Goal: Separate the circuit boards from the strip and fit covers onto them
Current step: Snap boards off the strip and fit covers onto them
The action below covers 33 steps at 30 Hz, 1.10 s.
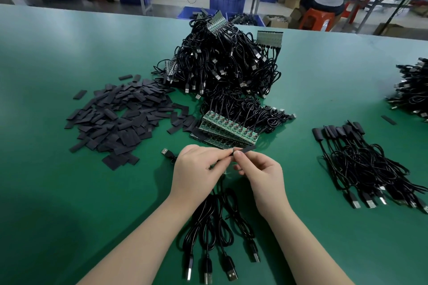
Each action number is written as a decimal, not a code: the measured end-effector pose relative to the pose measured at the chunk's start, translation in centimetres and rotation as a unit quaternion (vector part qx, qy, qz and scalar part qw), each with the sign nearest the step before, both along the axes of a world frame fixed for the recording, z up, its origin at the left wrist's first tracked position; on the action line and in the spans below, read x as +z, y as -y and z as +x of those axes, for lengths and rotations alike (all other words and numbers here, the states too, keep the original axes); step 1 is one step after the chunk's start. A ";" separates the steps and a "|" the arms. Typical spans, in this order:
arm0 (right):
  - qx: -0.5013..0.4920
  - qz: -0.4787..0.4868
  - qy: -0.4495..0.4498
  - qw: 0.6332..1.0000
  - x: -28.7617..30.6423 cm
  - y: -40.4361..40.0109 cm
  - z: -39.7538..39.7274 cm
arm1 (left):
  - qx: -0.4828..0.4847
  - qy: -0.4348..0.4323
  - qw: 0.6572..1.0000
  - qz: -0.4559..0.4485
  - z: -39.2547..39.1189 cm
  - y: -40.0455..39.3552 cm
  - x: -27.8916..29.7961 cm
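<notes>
Circuit boards: a green strip of boards [228, 131], each with a black cable attached, lies on the green worktop [69, 203] just beyond the hands; more strips sit in the big cable heap [222, 62] behind it.
Left hand: the left hand [196, 169] has its fingers curled, pinching something small at its fingertips; this is probably one separated board, though the fingers hide it.
Right hand: the right hand [259, 173] pinches a flat black cover [245, 149] between thumb and forefinger, with the cover's near end meeting the left fingertips.
Covers: a loose pile of black covers [120, 118] lies to the left, well apart from the hands.
Cables below: several cables with USB plugs [215, 238] trail from under the hands towards the viewer.
Finished pile: covered boards with cables [361, 164] lie to the right.
Step in hand: this looks like the fitting of a cover onto a single board.
Next move: it likely calls for lining up the cover's open end with the board and sliding it on straight, while the left hand holds the board steady.
</notes>
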State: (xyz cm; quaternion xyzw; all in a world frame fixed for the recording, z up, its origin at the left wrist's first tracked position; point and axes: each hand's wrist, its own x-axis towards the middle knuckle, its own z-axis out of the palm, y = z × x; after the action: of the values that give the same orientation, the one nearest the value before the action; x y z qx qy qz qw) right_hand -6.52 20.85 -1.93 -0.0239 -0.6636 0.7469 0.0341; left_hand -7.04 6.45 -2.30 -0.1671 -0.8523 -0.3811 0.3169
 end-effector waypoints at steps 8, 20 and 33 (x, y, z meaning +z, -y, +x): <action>-0.021 0.011 0.000 1.000 -0.2 0.4 0.2 | -0.007 -0.019 1.000 -0.014 0.2 0.0 0.1; 0.027 0.031 -0.001 0.999 -0.3 -0.2 -0.1 | -0.003 0.003 1.000 -0.018 0.1 -0.1 0.5; -0.014 -0.048 0.035 0.998 -0.4 0.2 -0.1 | -0.002 0.006 1.000 0.004 -0.1 -0.3 -0.1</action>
State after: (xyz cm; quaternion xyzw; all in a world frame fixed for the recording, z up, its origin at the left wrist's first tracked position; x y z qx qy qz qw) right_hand -6.67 20.61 -2.37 -0.0609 -0.6271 0.7763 0.0204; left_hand -7.15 6.73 -2.38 -0.1653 -0.8521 -0.3863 0.3120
